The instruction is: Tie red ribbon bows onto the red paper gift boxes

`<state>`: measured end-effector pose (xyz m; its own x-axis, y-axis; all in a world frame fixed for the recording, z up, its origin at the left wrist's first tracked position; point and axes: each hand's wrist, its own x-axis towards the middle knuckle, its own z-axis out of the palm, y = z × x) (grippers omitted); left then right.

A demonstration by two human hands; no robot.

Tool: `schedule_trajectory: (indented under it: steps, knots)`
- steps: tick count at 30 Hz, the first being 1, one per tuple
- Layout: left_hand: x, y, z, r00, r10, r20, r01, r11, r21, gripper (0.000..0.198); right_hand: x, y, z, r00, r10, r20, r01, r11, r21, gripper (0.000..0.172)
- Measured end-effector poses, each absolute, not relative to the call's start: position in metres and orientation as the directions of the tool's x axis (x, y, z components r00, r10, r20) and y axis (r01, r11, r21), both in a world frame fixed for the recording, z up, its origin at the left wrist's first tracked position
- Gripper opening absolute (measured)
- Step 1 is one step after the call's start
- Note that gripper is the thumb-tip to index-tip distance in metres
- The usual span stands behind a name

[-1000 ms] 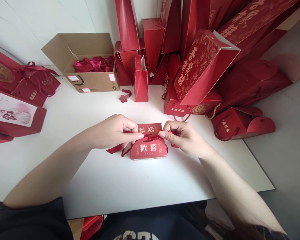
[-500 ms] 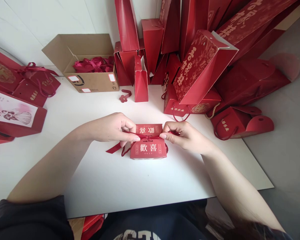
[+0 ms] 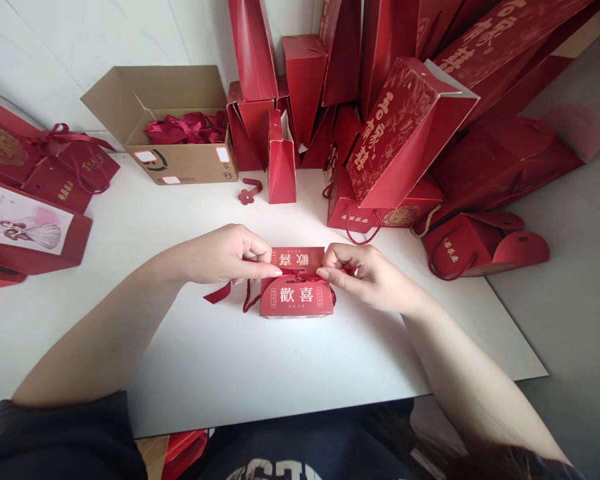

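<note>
A small red gift box (image 3: 296, 296) with pale characters sits on the white table (image 3: 240, 360) in front of me. A dark red ribbon (image 3: 300, 274) crosses its top. My left hand (image 3: 225, 255) pinches the ribbon at the box's left side, and a loose ribbon tail (image 3: 218, 293) trails out below it. At the box's right side my right hand (image 3: 367, 275) pinches the ribbon's other end. Both hands are closed on the ribbon, fingertips almost meeting over the box.
An open cardboard box (image 3: 165, 127) of red ribbons stands at the back left. Several red paper bags and boxes (image 3: 405, 133) are piled at the back and right. Red boxes (image 3: 30, 220) lie on the left. A small red flower-shaped tag (image 3: 247, 195) lies behind my hands.
The hands have shifted slightly on the ribbon. The loose tail on the left has swung a little further left, and the box has barely moved.
</note>
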<state>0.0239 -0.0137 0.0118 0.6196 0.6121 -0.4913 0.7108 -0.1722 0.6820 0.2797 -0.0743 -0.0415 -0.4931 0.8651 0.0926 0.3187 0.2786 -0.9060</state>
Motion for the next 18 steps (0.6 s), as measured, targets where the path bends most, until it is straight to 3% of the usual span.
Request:
schedule_trajectory:
  steps: [6, 13, 18]
  knots:
    - [0.024, -0.009, 0.012, 0.672, 0.574, -0.468, 0.674, -0.212, 0.707, 0.035, 0.290, -0.067, -0.041, -0.584, 0.805, 0.100, 0.308, 0.335, -0.890, 0.028]
    - [0.017, -0.004, 0.018, 0.706, 0.468, -0.532, 0.645, -0.113, 0.756, 0.022, 0.301, -0.061, -0.042, -0.594, 0.804, -0.013, 0.329, 0.228, -0.917, 0.038]
    - [0.011, 0.008, 0.009, 0.742, 0.377, -0.554, 0.618, -0.064, 0.784, 0.016, 0.304, -0.057, -0.044, -0.609, 0.793, -0.017, 0.322, 0.228, -0.919, 0.038]
